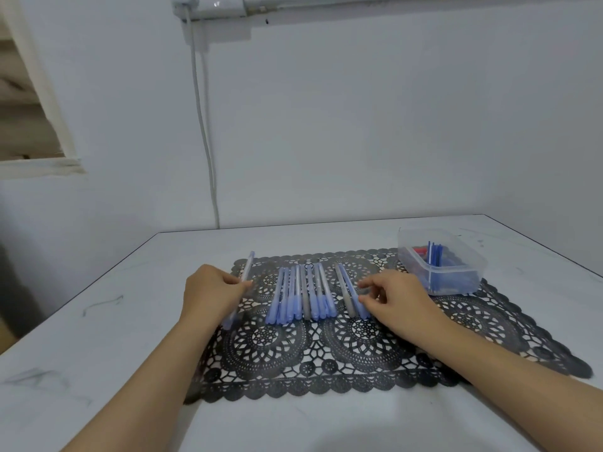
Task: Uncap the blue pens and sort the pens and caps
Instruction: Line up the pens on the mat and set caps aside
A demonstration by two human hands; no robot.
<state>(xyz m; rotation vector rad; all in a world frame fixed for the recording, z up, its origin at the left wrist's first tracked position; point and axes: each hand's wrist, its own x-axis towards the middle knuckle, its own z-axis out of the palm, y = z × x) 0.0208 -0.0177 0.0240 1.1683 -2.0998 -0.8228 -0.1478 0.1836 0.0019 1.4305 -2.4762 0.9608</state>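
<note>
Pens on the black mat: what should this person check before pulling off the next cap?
1. Left hand grips a pen: ok.
2. That pen's cap is on: cannot tell.
3. Right hand pinches the rightmost pen: cannot tell; its fingertips are at it.
4. Row of pens lies side by side on the mat: ok.
5. Clear container stands open, on the right: ok.

A white table point(98, 353) was set against a plain white wall point(359, 125). A pale cable point(205, 141) was run down it from a fixture point(212, 8) above, and a framed opening point(42, 164) was seen at left.
</note>
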